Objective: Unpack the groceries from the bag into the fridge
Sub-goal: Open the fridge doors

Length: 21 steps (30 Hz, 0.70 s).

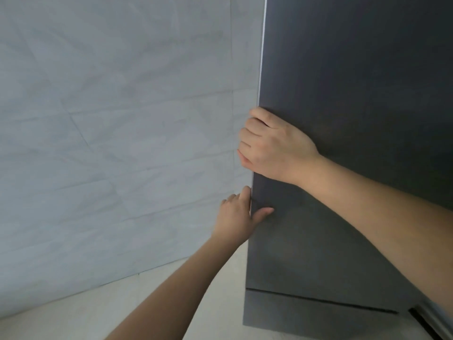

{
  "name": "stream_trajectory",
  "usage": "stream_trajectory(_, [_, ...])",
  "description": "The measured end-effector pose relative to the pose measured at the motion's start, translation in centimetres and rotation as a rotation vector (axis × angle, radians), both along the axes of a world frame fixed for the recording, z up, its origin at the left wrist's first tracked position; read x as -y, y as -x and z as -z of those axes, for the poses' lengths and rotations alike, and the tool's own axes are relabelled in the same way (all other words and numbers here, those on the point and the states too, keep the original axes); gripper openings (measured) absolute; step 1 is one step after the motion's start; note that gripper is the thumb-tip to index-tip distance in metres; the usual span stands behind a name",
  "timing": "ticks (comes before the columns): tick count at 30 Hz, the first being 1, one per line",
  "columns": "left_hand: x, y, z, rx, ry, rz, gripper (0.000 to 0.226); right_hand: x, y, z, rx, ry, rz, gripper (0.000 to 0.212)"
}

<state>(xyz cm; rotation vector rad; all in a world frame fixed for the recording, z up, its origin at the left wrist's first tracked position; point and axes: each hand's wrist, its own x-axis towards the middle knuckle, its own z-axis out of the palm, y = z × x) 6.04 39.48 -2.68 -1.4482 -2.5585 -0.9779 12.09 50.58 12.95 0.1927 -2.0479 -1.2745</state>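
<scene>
The dark grey fridge door (355, 82) fills the right half of the head view, and its left edge runs from top to bottom. My right hand (272, 146) is curled around that left edge at mid height, fingers wrapped behind it. My left hand (236, 217) grips the same edge a little lower, thumb on the door's front and fingers behind the edge. A thin bright strip shows along the top of the edge. No bag or groceries are in view, and the fridge's inside is hidden.
A pale grey tiled wall (117, 133) stands close on the left of the fridge. A light floor (122, 312) shows below it. A lower fridge door (306, 315) sits under a dark horizontal gap at the bottom right.
</scene>
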Motion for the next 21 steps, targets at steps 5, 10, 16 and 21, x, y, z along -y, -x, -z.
stream_trajectory(5, [0.4, 0.0, -0.5, 0.073, 0.026, 0.016, 0.066, 0.8, -0.1, -0.2, 0.001, 0.092, -0.017, 0.022])
stream_trajectory(10, [0.5, -0.3, -1.2, 0.067, 0.04, 0.009, 0.052, 2.5, -0.8, -0.6, 0.01, 0.174, 0.034, 0.02])
stream_trajectory(16, [2.8, -1.8, -0.7, 0.047, 0.066, 0.044, 0.056, 4.8, -2.6, -0.2, -0.068, 0.219, -0.034, 0.024])
stream_trajectory(21, [7.0, -6.2, 0.8, -0.101, -0.119, 0.085, 0.046, 8.4, -6.6, 1.3, -0.2, 0.281, -0.107, 0.023])
